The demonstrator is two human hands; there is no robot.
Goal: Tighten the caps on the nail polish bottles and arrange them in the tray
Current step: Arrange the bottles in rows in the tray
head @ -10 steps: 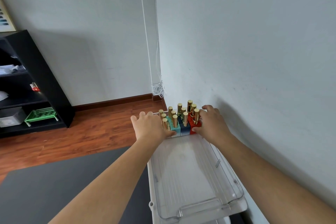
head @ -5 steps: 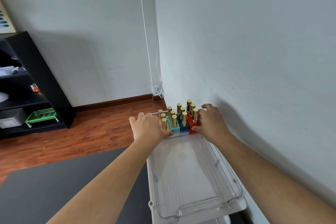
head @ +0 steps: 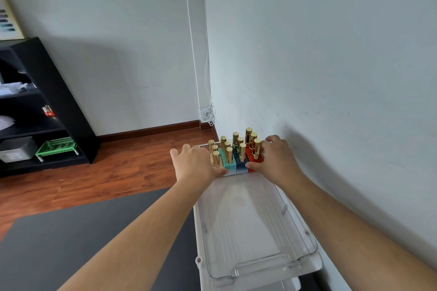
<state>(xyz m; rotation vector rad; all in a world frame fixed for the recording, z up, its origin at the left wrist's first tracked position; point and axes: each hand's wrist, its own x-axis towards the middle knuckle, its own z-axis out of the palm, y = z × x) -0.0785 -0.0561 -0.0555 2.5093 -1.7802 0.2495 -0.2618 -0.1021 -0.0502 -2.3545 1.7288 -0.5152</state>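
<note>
At twelve o'clock in the tray, my left hand and right hand, fingers loosely spread, bracket the nail polish bottles; next I'd judge squaring the rows.

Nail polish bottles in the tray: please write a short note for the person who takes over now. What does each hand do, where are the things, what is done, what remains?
Left hand: open, flat against the left side of the block of nail polish bottles.
Right hand: open, cupping the block's right side beside the red bottles.
Bottles: upright in rows, gold caps on, packed at the far end of the clear tray, by the wall; the tray's near part holds nothing.
Done: all visible bottles are in the tray, grouped by colour.
Left: probably only to square the block; cap tightness cannot be judged here.
</note>
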